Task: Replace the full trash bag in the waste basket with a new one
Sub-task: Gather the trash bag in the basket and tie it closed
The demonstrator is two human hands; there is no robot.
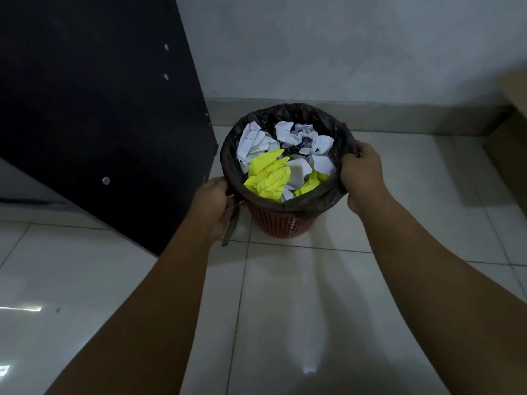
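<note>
An orange mesh waste basket (278, 220) stands on the tiled floor near the wall. A dark trash bag (288, 114) lines it, its edge folded over the rim. The bag is full of crumpled white paper (299, 135) and yellow paper (268, 173). My left hand (215, 205) grips the bag's edge at the basket's left side, and a dark strip of the bag hangs down from that hand. My right hand (363, 172) pinches the bag's edge at the right side of the rim.
A black cabinet panel (94, 109) stands close to the basket's left. A grey wall (342, 47) runs behind it. A brown cardboard box (513, 132) sits at the right edge. Glossy white floor tiles (299, 309) stretch toward me.
</note>
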